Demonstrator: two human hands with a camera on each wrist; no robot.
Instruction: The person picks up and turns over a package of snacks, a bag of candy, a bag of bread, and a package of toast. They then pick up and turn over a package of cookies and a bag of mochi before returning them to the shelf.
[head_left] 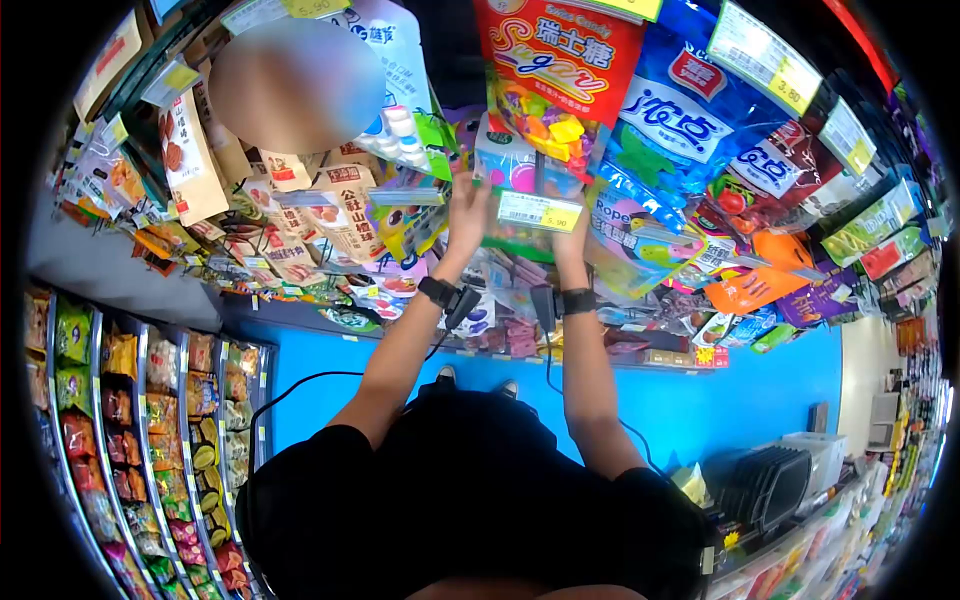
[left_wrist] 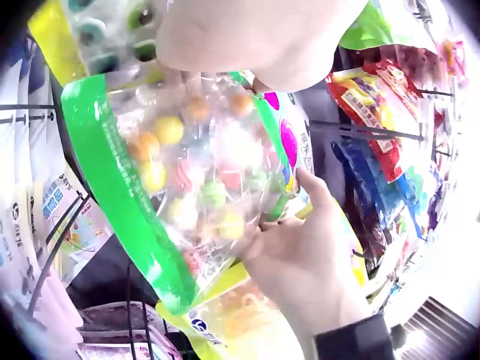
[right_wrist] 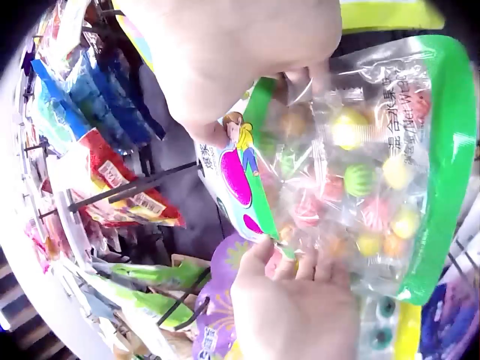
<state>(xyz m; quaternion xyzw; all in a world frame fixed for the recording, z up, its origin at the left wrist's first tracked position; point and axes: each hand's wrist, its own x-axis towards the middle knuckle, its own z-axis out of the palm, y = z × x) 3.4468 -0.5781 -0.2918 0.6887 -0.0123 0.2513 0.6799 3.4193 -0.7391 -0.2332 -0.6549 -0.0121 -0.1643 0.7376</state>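
Observation:
Between my hands hangs a clear bag of round, striped candies [left_wrist: 191, 176], with a green end band and a white-and-green header with pink ovals [right_wrist: 236, 176]. My left hand [head_left: 465, 215] grips one side edge of it near the header, thumb and fingertips at the plastic in the right wrist view. At the opposite edge, my right hand [left_wrist: 300, 255] pinches the bag with its thumb against the header. Yellow, orange, pink and green candies show through the film. In the head view, a price tag [head_left: 537, 211] covers part of the bag.
A red Sugar candy bag [head_left: 560, 75] and a blue bag [head_left: 675, 110] hang close above and to the right. Metal hooks [right_wrist: 135, 186] stick out around the hands. Brown packets [head_left: 345, 215] hang at left. Behind is a blue floor [head_left: 320, 370] and shelves of snacks [head_left: 150, 440].

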